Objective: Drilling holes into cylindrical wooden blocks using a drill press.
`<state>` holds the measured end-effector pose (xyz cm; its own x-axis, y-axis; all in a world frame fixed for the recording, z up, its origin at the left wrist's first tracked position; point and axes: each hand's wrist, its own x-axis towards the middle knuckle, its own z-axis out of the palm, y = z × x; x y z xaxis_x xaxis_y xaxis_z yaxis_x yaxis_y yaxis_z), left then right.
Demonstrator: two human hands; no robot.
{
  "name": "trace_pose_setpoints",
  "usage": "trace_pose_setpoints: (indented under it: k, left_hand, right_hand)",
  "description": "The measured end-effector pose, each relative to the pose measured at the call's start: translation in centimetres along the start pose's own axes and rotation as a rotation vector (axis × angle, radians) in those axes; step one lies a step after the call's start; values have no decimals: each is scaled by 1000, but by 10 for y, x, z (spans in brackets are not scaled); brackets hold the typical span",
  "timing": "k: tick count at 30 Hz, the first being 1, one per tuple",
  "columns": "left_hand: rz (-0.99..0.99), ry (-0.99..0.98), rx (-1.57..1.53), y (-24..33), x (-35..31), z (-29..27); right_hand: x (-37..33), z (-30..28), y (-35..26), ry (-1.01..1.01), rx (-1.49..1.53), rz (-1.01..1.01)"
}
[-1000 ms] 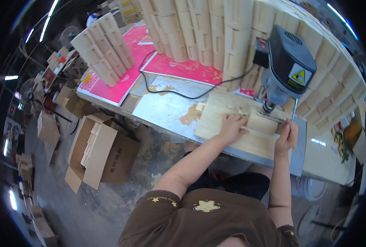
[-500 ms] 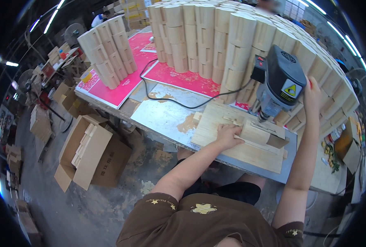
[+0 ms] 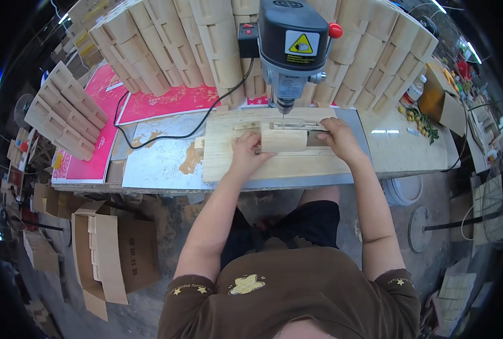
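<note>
A pale wooden block (image 3: 284, 140) with a rounded face lies on a flat wooden board (image 3: 223, 161) beneath the drill press (image 3: 292, 48). My left hand (image 3: 248, 153) grips the block's left end, thumb along its near edge. At the other end, my right hand (image 3: 342, 139) has its fingers closed on the right end of a narrow metal strip (image 3: 296, 126) that runs along the block's far side. The drill chuck (image 3: 285, 105) hangs above the strip, its bit apart from the wood as far as I can tell. The undersides of my fingers are hidden.
Tall stacks of similar wooden pieces (image 3: 217, 45) wall off the back of the table. A smaller stack (image 3: 66, 113) stands at left on pink sheets (image 3: 87, 169). The black cable (image 3: 167, 137) loops across the tabletop. An open carton (image 3: 138, 254) holding wooden pieces sits on the floor.
My right hand has come down from the drill press's lever side to the metal strip. My left hand stays at the block's left end. The view has turned to the right.
</note>
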<state>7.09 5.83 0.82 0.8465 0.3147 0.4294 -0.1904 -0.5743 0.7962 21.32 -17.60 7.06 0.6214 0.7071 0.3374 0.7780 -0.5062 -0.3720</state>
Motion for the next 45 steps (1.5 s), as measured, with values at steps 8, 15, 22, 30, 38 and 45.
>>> trace_pose_setpoints:
  k: [8, 15, 22, 30, 38, 45]
  left_hand:
    - [-59, -43, -104, 22, -55, -79]
    - [-413, 189, -394, 59, -56, -127]
    - [-855, 157, -473, 62, -38, -88]
    - [-891, -2, -641, 65, -11, -45]
    - [-154, 170, -131, 44, -39, 4]
    - [6, 40, 225, 16, -35, 14]
  right_hand:
    - [-21, -12, -26, -45, 199, -27]
    - [-28, -16, -12, -16, 168, -5]
    - [-27, -6, -25, 18, 101, -62]
    - [-28, -7, -22, 38, 94, -90]
    - [-36, -3, -21, 125, 55, -51]
    - [-9, 4, -1, 168, 37, -53]
